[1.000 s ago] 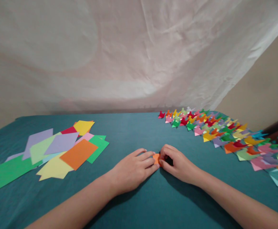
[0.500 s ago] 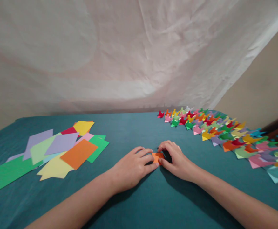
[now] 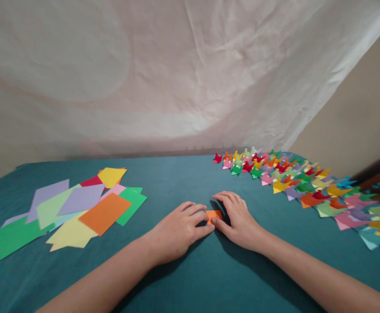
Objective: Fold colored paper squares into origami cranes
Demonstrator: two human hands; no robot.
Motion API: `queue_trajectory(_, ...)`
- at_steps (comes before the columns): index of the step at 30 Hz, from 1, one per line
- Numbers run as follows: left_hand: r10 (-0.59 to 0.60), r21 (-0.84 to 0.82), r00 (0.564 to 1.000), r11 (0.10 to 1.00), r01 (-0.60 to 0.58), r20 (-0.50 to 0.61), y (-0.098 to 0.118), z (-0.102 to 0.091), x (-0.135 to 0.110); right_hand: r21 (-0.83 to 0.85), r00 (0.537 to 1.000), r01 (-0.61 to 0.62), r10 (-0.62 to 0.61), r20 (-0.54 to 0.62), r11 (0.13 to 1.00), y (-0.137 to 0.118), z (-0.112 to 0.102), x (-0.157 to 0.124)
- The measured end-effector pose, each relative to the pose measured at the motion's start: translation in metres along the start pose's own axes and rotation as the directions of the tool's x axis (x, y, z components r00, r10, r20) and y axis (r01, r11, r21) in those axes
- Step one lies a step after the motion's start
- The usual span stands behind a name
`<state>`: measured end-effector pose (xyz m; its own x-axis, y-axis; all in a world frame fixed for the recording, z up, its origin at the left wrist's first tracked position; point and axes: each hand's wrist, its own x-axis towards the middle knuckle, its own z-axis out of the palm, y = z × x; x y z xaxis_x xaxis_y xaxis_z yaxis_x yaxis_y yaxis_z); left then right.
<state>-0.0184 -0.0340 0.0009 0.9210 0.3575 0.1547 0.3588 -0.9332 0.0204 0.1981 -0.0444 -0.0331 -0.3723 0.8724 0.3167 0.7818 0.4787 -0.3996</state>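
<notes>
A small piece of folded orange paper point(image 3: 213, 215) lies on the table between my two hands. My left hand point(image 3: 180, 229) holds its left side, with the thumb at the near edge and the fingers curled at the far side. The thumb of my right hand point(image 3: 237, 221) presses the paper's lower right part near the left thumb. The right fingers arch over beyond the paper's far right corner, and their tips look raised off it. Part of the paper is hidden under the fingers.
Loose sheets of coloured paper, an orange sheet point(image 3: 105, 214) on top, overlap on the left of the teal-covered table point(image 3: 183, 282). Rows of small folded paper birds point(image 3: 312, 200) stand on the right. A pale cloth point(image 3: 163, 78) hangs behind the table.
My right fingers have lifted and straightened away from the orange paper, while the right thumb has shifted left along its near edge. My left hand stays in place. The view has shifted slightly.
</notes>
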Motion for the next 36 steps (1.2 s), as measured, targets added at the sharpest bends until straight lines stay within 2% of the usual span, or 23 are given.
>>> queue_trajectory(8,-0.01,-0.03,0.999,1.0,0.009,-0.031,0.001,0.0,0.001,-0.041,0.999,-0.041,0.041,0.01,0.998,0.01,-0.003,0.0)
queue_trajectory(18,-0.004,-0.078,1.0,0.997,0.002,-0.027,-0.001,-0.002,-0.001,-0.038,0.997,-0.052,0.053,0.047,0.998,0.01,-0.006,0.0)
queue_trajectory(31,0.026,-0.063,0.999,0.998,-0.029,-0.034,-0.002,-0.003,-0.002,-0.033,0.997,-0.052,0.053,0.052,0.998,0.017,-0.007,-0.001)
queue_trajectory(36,0.048,-0.126,0.996,0.99,-0.057,-0.069,-0.005,0.002,-0.003,-0.033,0.998,-0.053,0.054,0.045,0.998,0.016,-0.007,-0.001)
